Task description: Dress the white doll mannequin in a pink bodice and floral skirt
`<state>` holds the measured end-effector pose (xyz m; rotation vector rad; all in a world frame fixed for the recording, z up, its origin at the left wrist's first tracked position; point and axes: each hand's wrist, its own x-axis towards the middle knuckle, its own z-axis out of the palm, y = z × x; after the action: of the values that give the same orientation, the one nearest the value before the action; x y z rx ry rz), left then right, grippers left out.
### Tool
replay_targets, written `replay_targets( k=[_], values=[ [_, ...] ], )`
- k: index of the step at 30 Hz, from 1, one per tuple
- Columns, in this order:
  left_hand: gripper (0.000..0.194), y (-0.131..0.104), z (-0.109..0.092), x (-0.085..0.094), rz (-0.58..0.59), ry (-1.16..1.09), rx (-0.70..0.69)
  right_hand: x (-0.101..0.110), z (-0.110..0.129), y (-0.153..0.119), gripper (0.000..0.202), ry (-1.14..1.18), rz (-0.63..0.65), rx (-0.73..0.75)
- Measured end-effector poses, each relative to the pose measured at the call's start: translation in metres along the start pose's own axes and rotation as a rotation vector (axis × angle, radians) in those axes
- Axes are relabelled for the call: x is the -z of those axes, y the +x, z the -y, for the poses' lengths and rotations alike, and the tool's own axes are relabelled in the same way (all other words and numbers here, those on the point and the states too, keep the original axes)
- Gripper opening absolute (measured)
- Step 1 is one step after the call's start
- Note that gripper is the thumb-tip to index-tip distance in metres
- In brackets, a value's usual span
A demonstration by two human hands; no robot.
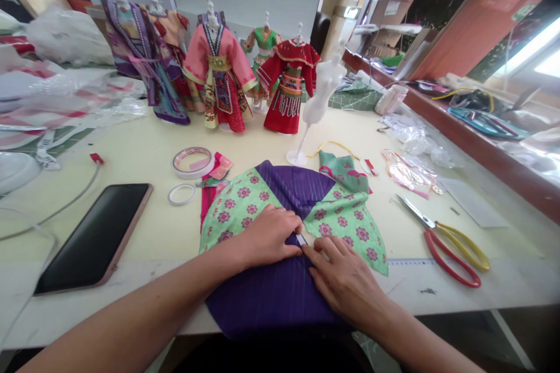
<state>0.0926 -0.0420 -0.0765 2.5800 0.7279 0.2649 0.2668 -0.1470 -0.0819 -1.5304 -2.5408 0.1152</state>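
Note:
A fabric piece with purple (266, 297) and green flowered (238, 210) panels lies in front of me, its near edge hanging past the table edge. My left hand (273, 236) rests on it with curled fingers, thumb and forefinger closed on the cloth at the middle seam. Between my hands a short white strip (301, 239) shows on the purple cloth. My right hand (339, 268) lies on the fabric to the right, fingers stretched out, the forefinger touching the strip's near end. What lies under my left fingers is hidden.
Red-and-yellow-handled scissors (441, 239) lie at right, a phone (98, 233) at left. Tape rolls (192, 172) sit beyond the fabric. A bare white mannequin (321, 87) and several dressed doll forms (219, 70) stand behind. Plastic bags (65, 41) are heaped at far left.

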Motion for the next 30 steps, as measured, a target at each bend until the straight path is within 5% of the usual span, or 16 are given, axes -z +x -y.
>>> replay_targets(
  k=[21, 30],
  values=[
    [0.031, 0.001, 0.001, 0.000, 0.018, 0.030, 0.009, 0.000, 0.002, 0.021, 0.033, -0.126, -0.007, -0.015],
    [0.035, 0.001, 0.001, -0.002, 0.017, 0.015, 0.010, 0.001, -0.005, 0.006, 0.033, 0.040, 0.004, -0.012]
  ],
)
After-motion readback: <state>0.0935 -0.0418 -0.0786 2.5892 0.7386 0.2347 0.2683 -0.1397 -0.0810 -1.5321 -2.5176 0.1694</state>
